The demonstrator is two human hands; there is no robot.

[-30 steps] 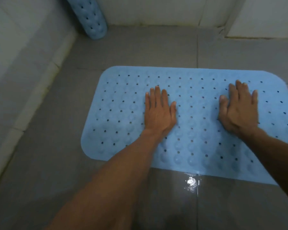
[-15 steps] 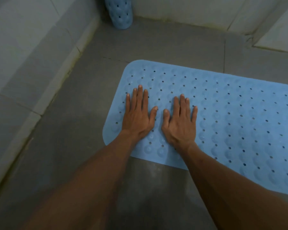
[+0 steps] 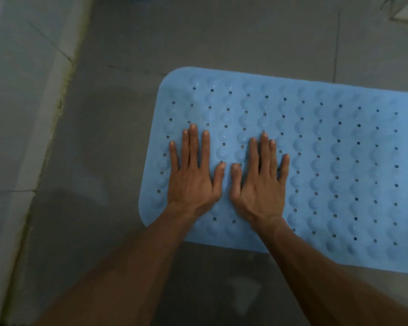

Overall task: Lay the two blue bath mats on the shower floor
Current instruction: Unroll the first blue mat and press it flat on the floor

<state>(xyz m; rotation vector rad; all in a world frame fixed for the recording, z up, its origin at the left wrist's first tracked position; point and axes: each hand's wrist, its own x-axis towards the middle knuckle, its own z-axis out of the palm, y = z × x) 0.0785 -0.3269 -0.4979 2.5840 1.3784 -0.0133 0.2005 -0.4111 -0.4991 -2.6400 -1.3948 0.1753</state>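
- Blue bath mat point(image 3: 327, 165): lay flat on the grey tiled shower floor point(image 3: 118, 142), spread from the centre of the view out past the 3 o'clock edge, so that its right end was cut off. Its rounded left corners showed at about 11 o'clock and 8 o'clock of the mat. The surface carried rows of raised bumps and small round holes.
- Left hand point(image 3: 193, 177): rested palm down on the left end of the mat, fingers straight and slightly spread, pointing toward 12 o'clock. It was fully flat and grasped nothing; only the palm and fingers met the mat.
- Right hand point(image 3: 259, 182): lay palm down just beside the left hand, at its 3 o'clock, fingers likewise extended toward 12 o'clock. It too was flat and closed around nothing. The two thumbs nearly met, with a narrow strip of mat between them.
- Forearms: both bare, entering from the 6 o'clock edge and converging on the mat's near edge.
- Wall base point(image 3: 40, 147): a pale tiled wall ran along the 9 o'clock side, with a discoloured seam where it joined the floor, well apart from the mat.
- Second mat: only a blurred sliver of blue appeared at the 12 o'clock edge; whether it was the second mat could not be told.
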